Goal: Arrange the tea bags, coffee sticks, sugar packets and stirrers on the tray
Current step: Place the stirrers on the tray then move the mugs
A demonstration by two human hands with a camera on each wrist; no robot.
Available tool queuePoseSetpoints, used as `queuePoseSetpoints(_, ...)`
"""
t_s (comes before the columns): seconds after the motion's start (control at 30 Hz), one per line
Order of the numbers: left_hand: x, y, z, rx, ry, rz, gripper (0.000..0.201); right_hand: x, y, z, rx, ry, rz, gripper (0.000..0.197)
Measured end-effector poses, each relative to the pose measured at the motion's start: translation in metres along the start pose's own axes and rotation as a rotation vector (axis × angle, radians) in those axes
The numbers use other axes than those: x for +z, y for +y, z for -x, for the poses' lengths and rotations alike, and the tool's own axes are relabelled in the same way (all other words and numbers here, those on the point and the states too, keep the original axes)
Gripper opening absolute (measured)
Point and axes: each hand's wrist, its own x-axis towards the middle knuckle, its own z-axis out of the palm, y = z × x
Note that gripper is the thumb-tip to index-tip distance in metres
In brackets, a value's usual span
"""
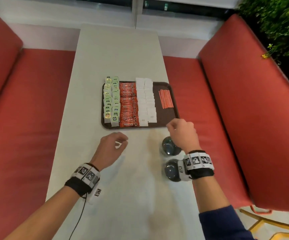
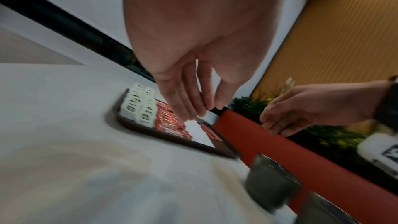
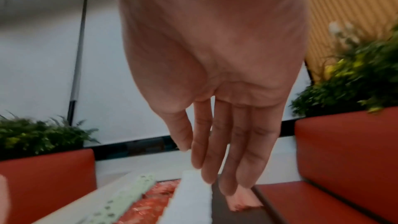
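Note:
A dark brown tray (image 1: 165, 116) lies mid-table. On it, from left to right, are two columns of green tea bags (image 1: 111, 99), a column of red coffee sticks (image 1: 128, 104), two columns of white sugar packets (image 1: 146, 101) and a bundle of red stirrers (image 1: 165, 98). My left hand (image 1: 123, 142) hovers over the table just in front of the tray, fingers relaxed and empty (image 2: 206, 108). My right hand (image 1: 170, 126) hangs over the tray's front right corner, also empty, with its fingers straight in the right wrist view (image 3: 202, 163).
Two dark shiny bowls (image 1: 169, 147) (image 1: 172, 169) stand on the white table (image 1: 116, 58) under my right wrist. Red cushioned benches (image 1: 27, 110) (image 1: 244, 101) flank the table. Green plants (image 1: 282, 23) fill the far right corner.

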Motion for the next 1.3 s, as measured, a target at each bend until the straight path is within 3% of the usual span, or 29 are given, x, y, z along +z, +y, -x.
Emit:
queuePoseSetpoints(0.13,0.051,0.021,0.037,0.062,-0.201,0.052,0.029,0.004,0.077,0.018,0.095,-0.07,0.005,0.027)
queuePoseSetpoints(0.27,0.107,0.026,0.053,0.016,-0.372,0.011,0.076,0.023,0.121,0.028,0.021,-0.188,-0.048,0.044)
queuePoseSetpoints(0.33,0.131,0.029,0.056,-0.011,-0.431,0.009,0.094,0.031,0.131,0.031,0.027,-0.212,-0.136,0.039)
queuePoseSetpoints(0.47,0.168,0.03,0.053,-0.021,-0.414,0.044,0.107,0.04,0.143,0.034,0.027,-0.215,-0.248,0.016)
queuePoseSetpoints(0.67,0.194,0.034,0.047,-0.004,-0.282,0.136,0.097,0.042,0.149,0.042,0.017,-0.26,-0.307,0.02)
queuePoseSetpoints(0.97,0.125,-0.013,0.072,-0.007,-0.252,0.153,0.09,0.072,0.141,0.074,-0.013,-0.213,-0.414,0.026)
queuePoseSetpoints(1.3,0.005,-0.086,0.122,-0.105,-0.1,0.185,0.092,0.138,0.051,0.115,-0.089,-0.297,-0.543,0.032)
